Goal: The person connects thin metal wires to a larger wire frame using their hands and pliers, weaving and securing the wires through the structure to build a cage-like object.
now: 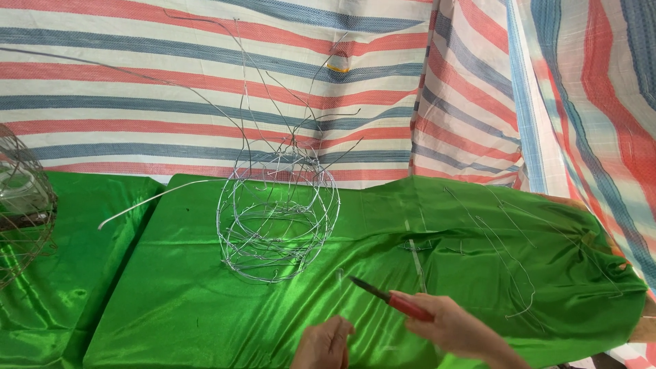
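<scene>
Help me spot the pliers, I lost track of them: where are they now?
In the head view, the red-handled pliers are low and right of centre, held in the right hand over the green cloth, just below the wire basket frame.

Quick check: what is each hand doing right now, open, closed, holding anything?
Left hand: curled closed near the green satin cloth; whether it pinches a thin wire cannot be told.
Right hand: closed on red-handled pliers.

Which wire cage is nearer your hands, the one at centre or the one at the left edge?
The shiny round wire cage at centre, with long loose wire ends sticking up.
</scene>
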